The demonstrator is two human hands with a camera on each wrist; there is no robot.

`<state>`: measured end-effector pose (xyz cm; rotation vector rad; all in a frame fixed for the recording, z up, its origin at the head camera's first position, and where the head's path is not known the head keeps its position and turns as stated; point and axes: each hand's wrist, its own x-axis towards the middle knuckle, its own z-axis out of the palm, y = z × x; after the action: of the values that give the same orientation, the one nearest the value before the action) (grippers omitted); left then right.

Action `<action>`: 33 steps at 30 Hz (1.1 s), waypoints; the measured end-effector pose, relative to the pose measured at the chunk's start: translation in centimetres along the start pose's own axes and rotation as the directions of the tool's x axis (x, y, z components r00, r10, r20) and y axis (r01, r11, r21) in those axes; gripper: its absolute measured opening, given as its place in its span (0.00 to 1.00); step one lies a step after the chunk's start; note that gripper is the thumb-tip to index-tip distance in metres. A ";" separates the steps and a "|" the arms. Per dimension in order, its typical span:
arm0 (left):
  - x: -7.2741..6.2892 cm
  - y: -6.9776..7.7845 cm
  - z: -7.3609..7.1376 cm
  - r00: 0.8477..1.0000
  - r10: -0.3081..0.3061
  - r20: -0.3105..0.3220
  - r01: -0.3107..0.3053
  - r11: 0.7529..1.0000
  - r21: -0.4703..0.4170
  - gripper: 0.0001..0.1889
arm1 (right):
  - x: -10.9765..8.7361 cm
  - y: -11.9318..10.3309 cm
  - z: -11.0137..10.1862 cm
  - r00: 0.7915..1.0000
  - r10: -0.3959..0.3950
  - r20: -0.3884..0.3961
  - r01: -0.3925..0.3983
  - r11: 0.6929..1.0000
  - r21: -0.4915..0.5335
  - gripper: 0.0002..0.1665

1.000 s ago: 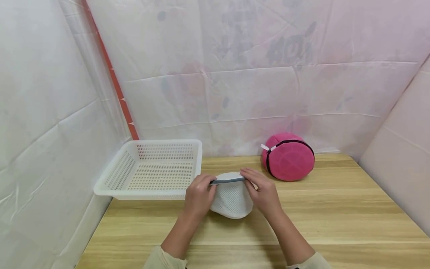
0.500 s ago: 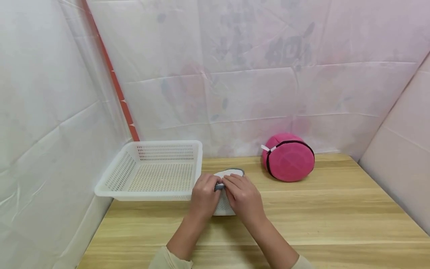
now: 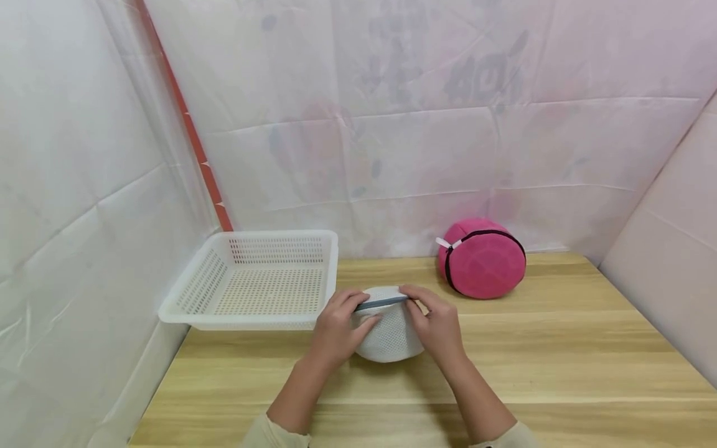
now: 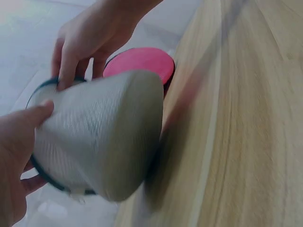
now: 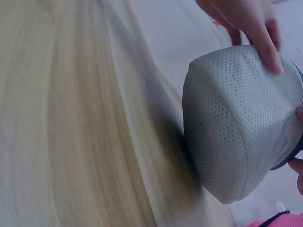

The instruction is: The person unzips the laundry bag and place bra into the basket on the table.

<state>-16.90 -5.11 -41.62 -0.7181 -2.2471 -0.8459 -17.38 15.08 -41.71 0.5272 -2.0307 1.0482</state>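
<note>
Both hands hold a white mesh laundry bag (image 3: 394,336) with a grey zip edge along its top, in front of the person. The left hand (image 3: 338,330) grips the left end of this edge, its thumb lying against the mesh side. At the other end, the right hand (image 3: 439,320) pinches the edge between thumb and fingers. In the left wrist view the rounded body of the bag (image 4: 99,127) hangs tilted over the wooden table. The mesh weave shows plainly on the bag (image 5: 227,127) in the right wrist view, where the left thumb presses its side.
A white perforated plastic basket (image 3: 246,322) stands at the back left of the wooden table (image 3: 560,361). At the back right sits a round pink bag (image 3: 486,264) with a black zip and white pull tab. White sheeting (image 3: 414,155) hangs behind and at both sides.
The right hand went left to meet the left hand at the zip's left end, then came back to the right end. The edge is stretched straight between them again; the left thumb lies further across the mesh.
</note>
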 end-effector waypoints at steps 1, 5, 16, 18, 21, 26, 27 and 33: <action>-0.2 -0.2 -0.1 1.000 -0.008 0.017 0.008 1.000 -0.023 0.21 | 0.0 0.2 -0.1 1.000 0.031 0.001 -0.031 0.999 0.027 0.19; -0.7 -0.7 -0.3 0.997 -0.043 0.068 0.051 0.992 -0.119 0.21 | 0.1 0.8 -0.5 0.991 0.132 0.020 -0.133 0.985 0.110 0.18; -0.2 -1.0 0.6 0.997 -0.019 -0.080 0.008 0.991 -0.135 0.09 | 0.2 1.4 -1.4 0.954 0.264 0.140 -0.289 0.934 0.212 0.15; 0.0 -0.8 0.6 0.993 -0.020 -0.112 0.006 0.993 -0.120 0.08 | 0.2 1.2 -1.5 0.951 0.275 0.145 -0.297 0.941 0.164 0.16; 0.4 -0.4 0.6 0.989 -0.018 -0.148 0.005 0.996 -0.087 0.07 | 0.2 0.5 -1.4 0.963 0.241 0.122 -0.251 0.965 0.074 0.18; 1.6 0.5 0.1 0.982 0.017 -0.187 -0.014 1.000 0.016 0.06 | 0.7 -1.3 -1.0 0.995 0.021 0.099 -0.018 0.999 -0.029 0.21; 1.9 0.6 0.0 0.981 0.030 -0.193 -0.022 0.999 0.042 0.06 | 0.8 -1.6 -1.0 0.994 -0.028 0.106 0.034 0.998 -0.052 0.22; 3.1 1.3 -0.7 0.975 0.090 -0.202 -0.068 0.991 0.112 0.06 | 1.6 -2.3 -0.6 0.973 -0.183 0.142 0.208 0.960 -0.189 0.25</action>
<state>-17.84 -3.98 -38.54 -0.6359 -2.0472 -0.7242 -16.56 14.18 -39.11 0.6831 -2.1133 0.6955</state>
